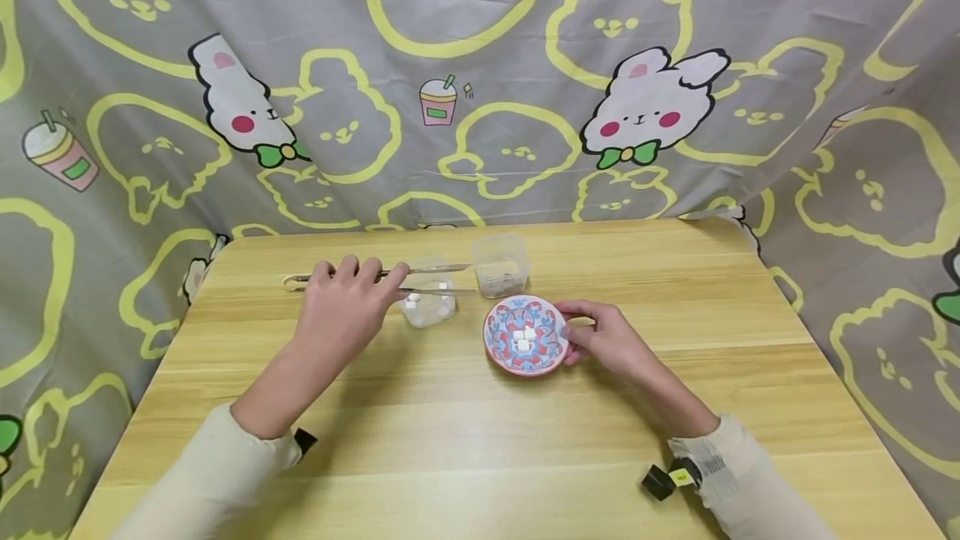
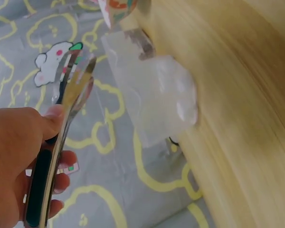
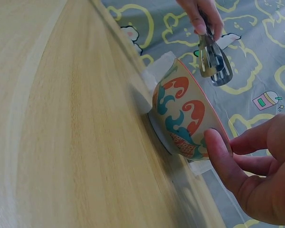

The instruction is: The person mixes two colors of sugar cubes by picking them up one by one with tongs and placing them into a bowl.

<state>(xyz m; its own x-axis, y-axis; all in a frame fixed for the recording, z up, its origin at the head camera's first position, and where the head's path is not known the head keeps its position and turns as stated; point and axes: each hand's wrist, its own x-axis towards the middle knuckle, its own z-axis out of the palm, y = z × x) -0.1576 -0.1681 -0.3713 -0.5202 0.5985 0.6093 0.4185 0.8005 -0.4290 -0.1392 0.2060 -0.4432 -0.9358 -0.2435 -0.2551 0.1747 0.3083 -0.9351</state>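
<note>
"The pale left sleeve (image 1: 217, 473) is closest to us. What about its hand?"

"The left hand (image 1: 345, 302) reaches up and inward, its back uppermost, fingers curled round the metal tongs (image 3: 207, 57)."

"Are the tongs pressed together?"

"No, their tips stand apart, with a gap between them."

"And the containers?"

"Beneath the tongs is a clear left container (image 1: 427, 321) with white cubes (image 1: 444, 286) in it. Just beside it, slightly farther back, stands the clear right container (image 1: 491, 248); what lies at its bottom is too blurred to name. Nearer us is the patterned bowl (image 1: 501, 323), a few more white cubes in it."

"Who has the bowl?"

"The right hand (image 1: 611, 340), angled in from the right, pinching its right edge between thumb and fingers."

"How do things point?"

"The tongs' long axis runs left to right, nearly level in the head view, tips towards the right container. The bowl's mouth faces up; whether its foot touches the table (image 1: 465, 457), I can't tell."
</note>
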